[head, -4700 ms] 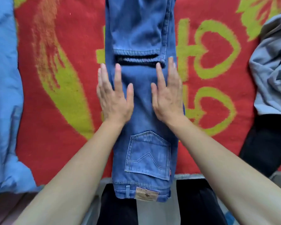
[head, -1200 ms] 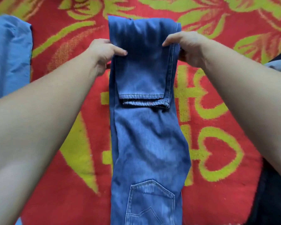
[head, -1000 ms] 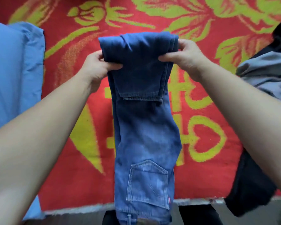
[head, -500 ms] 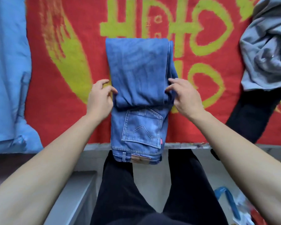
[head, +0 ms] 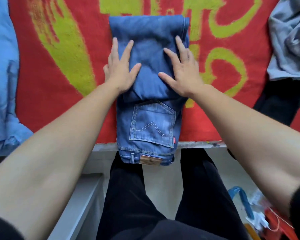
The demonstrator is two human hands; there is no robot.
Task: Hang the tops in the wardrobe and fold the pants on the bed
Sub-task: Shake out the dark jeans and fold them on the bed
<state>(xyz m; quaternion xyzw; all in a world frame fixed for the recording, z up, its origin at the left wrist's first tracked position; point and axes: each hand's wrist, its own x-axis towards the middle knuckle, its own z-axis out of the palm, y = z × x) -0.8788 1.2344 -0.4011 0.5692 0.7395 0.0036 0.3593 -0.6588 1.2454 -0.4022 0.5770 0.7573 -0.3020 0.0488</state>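
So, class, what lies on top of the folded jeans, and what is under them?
On the jeans, the left hand and right hand press flat, fingers straight. Under them lies the red and yellow blanket; its pattern beneath the denim is covered.

jeans [head: 151, 118] | blue denim | folded, flat | bed edge, waistband overhanging

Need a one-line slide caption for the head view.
Head view: left hand and right hand press flat on folded blue jeans lying on a red-and-green blanket.
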